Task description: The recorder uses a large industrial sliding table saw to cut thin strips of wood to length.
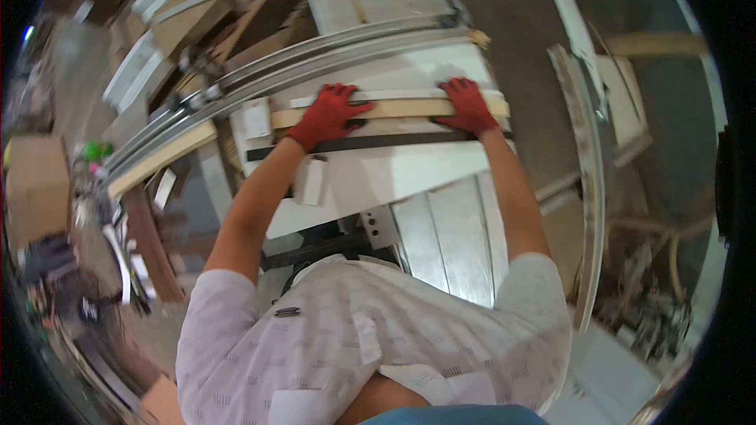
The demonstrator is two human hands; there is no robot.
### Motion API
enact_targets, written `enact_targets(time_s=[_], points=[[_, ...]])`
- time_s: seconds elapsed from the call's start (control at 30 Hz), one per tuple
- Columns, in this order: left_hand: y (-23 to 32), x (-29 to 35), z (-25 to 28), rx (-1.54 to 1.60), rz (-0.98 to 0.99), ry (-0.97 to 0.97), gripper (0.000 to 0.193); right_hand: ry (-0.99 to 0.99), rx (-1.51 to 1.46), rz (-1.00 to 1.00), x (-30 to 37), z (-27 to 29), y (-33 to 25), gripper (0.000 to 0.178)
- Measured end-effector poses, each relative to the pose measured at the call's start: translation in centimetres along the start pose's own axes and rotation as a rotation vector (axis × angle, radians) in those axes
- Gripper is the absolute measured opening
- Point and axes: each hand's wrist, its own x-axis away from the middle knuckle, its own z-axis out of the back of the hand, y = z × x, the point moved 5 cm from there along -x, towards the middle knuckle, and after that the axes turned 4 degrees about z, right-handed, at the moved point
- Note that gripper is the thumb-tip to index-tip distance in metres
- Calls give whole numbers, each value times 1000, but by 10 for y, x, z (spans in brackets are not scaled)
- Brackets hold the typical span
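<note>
My left hand [327, 116], in a red glove, rests across a pale wooden strip [405, 108] with its fingers spread and its thumb stretched to the right. Farther right, my right hand [468, 106], gloved in red too, lies over the same strip near its right end, fingers apart. Along the strip's far side runs a thin white strip [405, 95]. Beneath them is a white work surface [370, 173], crossed on the near side by a dark bar [386, 141]. The undersides of both hands are hidden.
A long metal rail [339, 43] crosses beyond the surface. Small white pieces sit left of my left hand [256, 120] and nearer me [312, 181]. Boards and offcuts [185, 12] pile up at the far left; a long upright-lying board [584, 181] is at right.
</note>
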Motion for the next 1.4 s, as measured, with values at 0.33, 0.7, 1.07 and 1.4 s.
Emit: enact_targets(time_s=[0.33,0.7,1.07,1.4], points=[[-8,13,12,105,140,-75,71,-124,79,-73,3,-4,0,83],[-18,15,2,-22,129,-27,70,65,73,54,5,0,2,77],[-5,6,-7,-130,116,-180,80,64,179,23,24,22,-5,74],[-8,14,-5,-154,115,-155,82,71,140,18,17,23,-13,72]])
